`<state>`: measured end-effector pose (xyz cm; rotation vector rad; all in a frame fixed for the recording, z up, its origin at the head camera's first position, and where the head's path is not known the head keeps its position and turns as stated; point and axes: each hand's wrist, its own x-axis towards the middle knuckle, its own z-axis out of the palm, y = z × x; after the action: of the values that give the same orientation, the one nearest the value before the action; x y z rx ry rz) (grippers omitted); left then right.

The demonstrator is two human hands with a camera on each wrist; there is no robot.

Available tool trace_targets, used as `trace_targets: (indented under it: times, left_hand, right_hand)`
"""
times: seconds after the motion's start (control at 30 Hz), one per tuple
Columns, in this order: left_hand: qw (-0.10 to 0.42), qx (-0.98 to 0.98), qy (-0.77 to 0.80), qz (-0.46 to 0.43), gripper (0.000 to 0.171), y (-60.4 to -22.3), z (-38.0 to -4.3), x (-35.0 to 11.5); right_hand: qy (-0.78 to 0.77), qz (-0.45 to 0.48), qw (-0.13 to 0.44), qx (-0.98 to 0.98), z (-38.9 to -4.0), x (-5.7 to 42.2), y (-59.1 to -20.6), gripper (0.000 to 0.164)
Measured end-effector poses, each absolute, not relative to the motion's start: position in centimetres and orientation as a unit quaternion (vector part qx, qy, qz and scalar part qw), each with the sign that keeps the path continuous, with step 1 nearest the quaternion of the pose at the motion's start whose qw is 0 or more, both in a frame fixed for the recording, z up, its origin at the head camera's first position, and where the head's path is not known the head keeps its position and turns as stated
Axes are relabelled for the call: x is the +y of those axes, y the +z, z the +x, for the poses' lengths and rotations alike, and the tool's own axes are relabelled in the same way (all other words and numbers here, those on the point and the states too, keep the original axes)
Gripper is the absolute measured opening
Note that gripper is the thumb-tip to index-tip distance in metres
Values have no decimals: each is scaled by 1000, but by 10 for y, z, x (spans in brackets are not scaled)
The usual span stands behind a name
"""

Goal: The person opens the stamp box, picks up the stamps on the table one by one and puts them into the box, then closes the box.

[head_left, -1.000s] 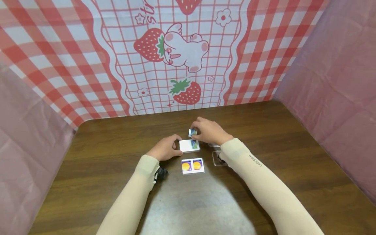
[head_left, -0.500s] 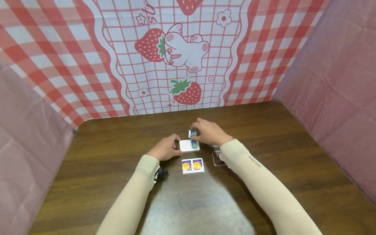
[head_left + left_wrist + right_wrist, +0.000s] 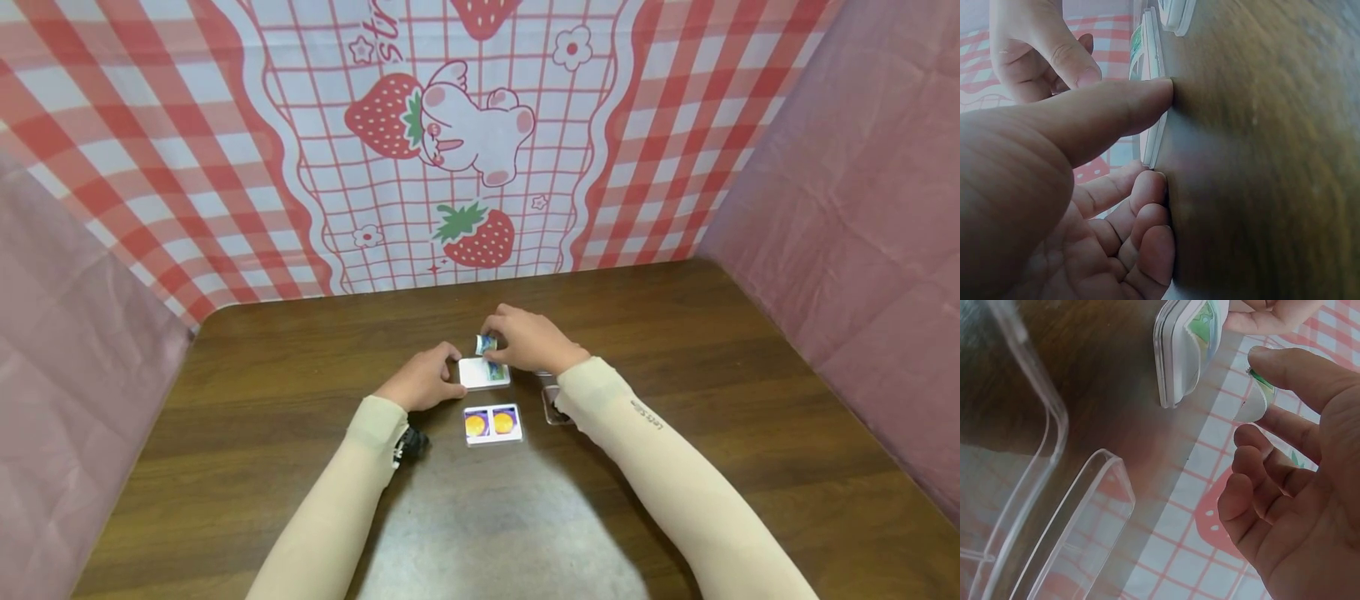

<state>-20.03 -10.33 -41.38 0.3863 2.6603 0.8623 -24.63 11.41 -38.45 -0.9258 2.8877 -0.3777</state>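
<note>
A white rectangular plate with rounded corners lies on the table, a green-and-blue picture on its right half. My left hand holds its left end, thumb at the near corner and fingertips at the far one; the left wrist view shows the plate edge-on between them. Above the plate's far edge, my right hand pinches a small picture piece, white-edged and curved, between thumb and finger. In the right wrist view this piece bends, with the other fingers loosely curled below.
Nearer me lies a second white plate with two orange-and-purple pictures. Clear plastic pieces lie to the right, partly hidden by the right wrist; one clear piece shows large in the right wrist view. A strawberry-print cloth hangs behind the table.
My right hand has moved slightly left and toward me with the picture piece, lower over the white plate. The left hand and both plates stay in place.
</note>
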Motion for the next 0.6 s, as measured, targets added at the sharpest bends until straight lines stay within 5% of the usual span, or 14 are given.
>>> trace_targets:
  times: [0.6]
  left_hand:
    - [163,921,321,149,55,-410,-200,-107]
  right_hand:
    - [-81,-344,69,933,-234,91,-386,34]
